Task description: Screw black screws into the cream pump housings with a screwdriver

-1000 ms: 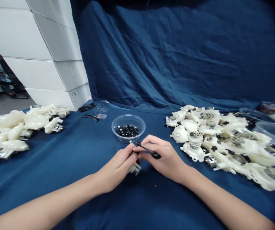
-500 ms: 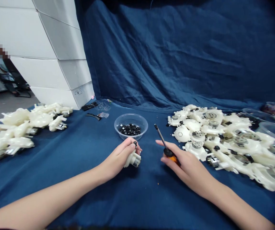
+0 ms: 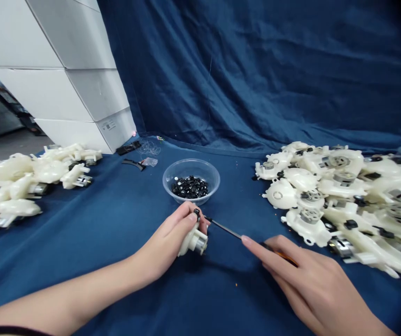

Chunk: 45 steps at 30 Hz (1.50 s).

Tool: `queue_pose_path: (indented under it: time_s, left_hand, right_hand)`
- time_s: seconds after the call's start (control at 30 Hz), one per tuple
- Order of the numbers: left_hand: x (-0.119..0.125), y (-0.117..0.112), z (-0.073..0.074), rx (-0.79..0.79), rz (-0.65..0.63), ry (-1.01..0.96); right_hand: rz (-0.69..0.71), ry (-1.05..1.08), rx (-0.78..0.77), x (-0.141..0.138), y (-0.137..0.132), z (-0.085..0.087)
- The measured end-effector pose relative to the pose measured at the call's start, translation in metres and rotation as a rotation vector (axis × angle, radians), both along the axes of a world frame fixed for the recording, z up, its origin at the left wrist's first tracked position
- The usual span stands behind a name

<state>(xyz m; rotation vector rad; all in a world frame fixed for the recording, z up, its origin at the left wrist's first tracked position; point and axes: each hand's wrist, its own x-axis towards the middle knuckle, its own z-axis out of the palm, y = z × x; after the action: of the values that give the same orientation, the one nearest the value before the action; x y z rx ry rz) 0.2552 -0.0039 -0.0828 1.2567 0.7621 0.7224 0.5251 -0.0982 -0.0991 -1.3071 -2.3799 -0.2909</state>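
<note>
My left hand (image 3: 169, 240) grips a white plastic motor housing (image 3: 194, 241) with a metal motor end, and a small black part (image 3: 196, 214) sits at its top by my fingers. My right hand (image 3: 308, 275) holds an orange-handled screwdriver (image 3: 226, 228) low and almost level. Its thin black shaft points left, and the tip reaches the housing beside my left fingers. Just beyond my left hand stands a clear plastic bowl (image 3: 191, 183) holding several small black parts (image 3: 189, 187).
Heaps of white plastic motor assemblies lie on the blue cloth (image 3: 123, 224) to the right (image 3: 340, 191) and left (image 3: 22, 179). Black pieces and a clear bag (image 3: 149, 162) lie near stacked white boxes (image 3: 57, 79). A blue drape (image 3: 256, 70) hangs behind.
The screwdriver has swung from upright to nearly level, its tip now at the housing. My right hand has moved down and right. The view has tilted slightly, and my left hand keeps the housing.
</note>
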Motion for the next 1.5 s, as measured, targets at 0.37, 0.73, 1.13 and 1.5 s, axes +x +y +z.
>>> queue_pose_path:
  time_s: [0.37,0.73,1.13,1.5]
  left_hand:
    - [-0.001,-0.001,-0.005,-0.025,0.050,0.059]
    - [0.000,-0.005,0.000,0.027,0.052,0.128]
    - [0.001,-0.007,0.006,0.175,0.020,0.314]
    - [-0.001,-0.008,0.009,0.229,-0.054,0.409]
  right_hand:
    - [0.012,-0.035,0.082,-0.001,0.003,-0.003]
    - [0.008,0.002,0.073,-0.003,0.001,0.002]
    - [0.049,0.237,-0.199,0.005,0.000,-0.003]
    - [-0.024,0.130,-0.030,0.002,0.002,0.004]
